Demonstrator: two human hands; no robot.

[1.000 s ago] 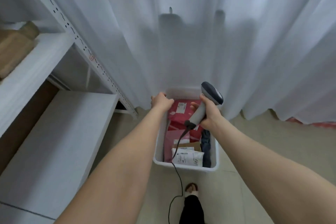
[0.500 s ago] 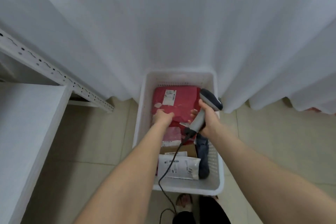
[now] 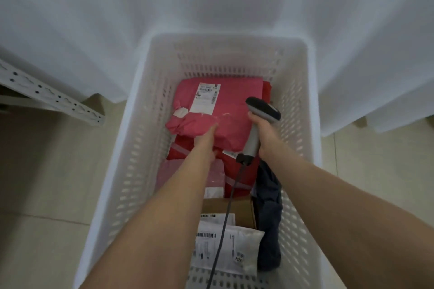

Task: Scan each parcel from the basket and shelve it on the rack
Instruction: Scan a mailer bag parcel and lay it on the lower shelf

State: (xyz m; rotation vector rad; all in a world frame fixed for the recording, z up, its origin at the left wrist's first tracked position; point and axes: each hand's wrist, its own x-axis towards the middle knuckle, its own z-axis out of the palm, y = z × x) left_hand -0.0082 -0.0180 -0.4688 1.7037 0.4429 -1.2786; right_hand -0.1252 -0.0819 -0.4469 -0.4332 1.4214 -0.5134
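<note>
The pink parcel (image 3: 225,110) sits at 12 o'clock in the basket (image 3: 145,138), off its walls. The left hand (image 3: 205,142) pinches its near edge; the right hand (image 3: 266,130) grips the scanner (image 3: 263,108).

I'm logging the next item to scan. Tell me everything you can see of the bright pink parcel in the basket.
The bright pink parcel is a creased plastic mailer lying flat atop red parcels at the far end of the basket. A white barcoded label sits on top; a white patch marks its left edge. The left hand holds its near edge, one digit on top, the rest tucked beneath. The scanner in the right hand is at its right side.
</note>
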